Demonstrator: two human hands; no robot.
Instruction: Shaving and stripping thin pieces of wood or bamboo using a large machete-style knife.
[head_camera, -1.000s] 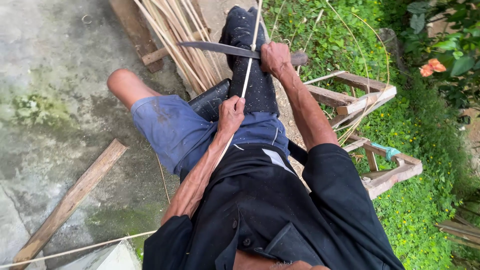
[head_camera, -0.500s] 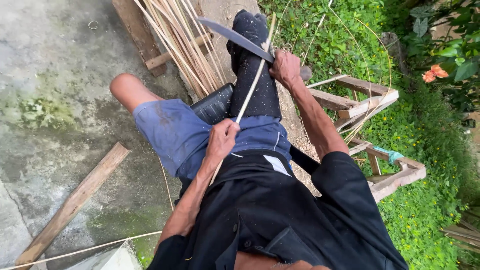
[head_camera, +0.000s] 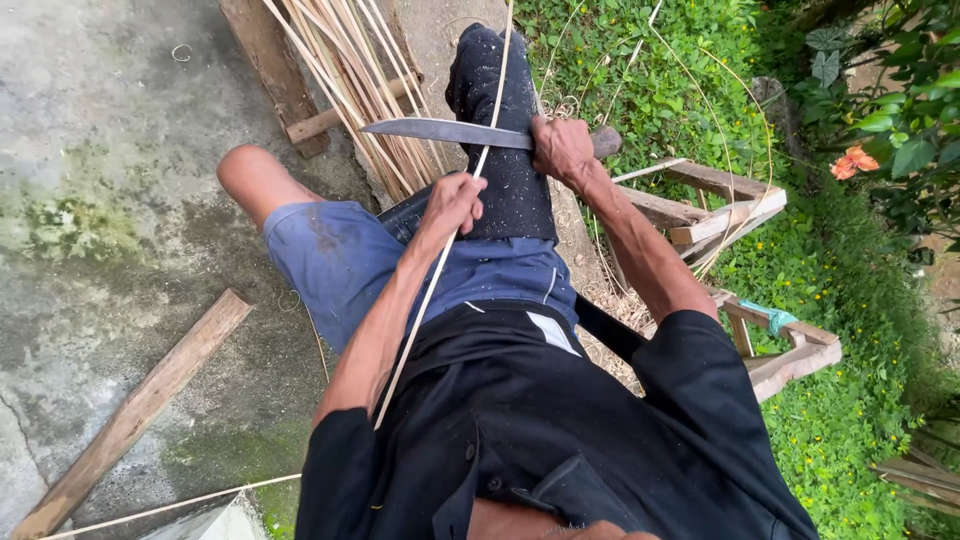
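single head-worn view, looking steeply down over wearer's own chest and lap. near: arms, hands, knees fill centre. concrete floor (head_camera: 90, 150) at frame left, grass (head_camera: 850, 420) at right. no second view.

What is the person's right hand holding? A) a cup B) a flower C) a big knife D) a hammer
C: the right hand grips the handle of a big knife, its blade lying across the thin bamboo strip pinched in the left hand.
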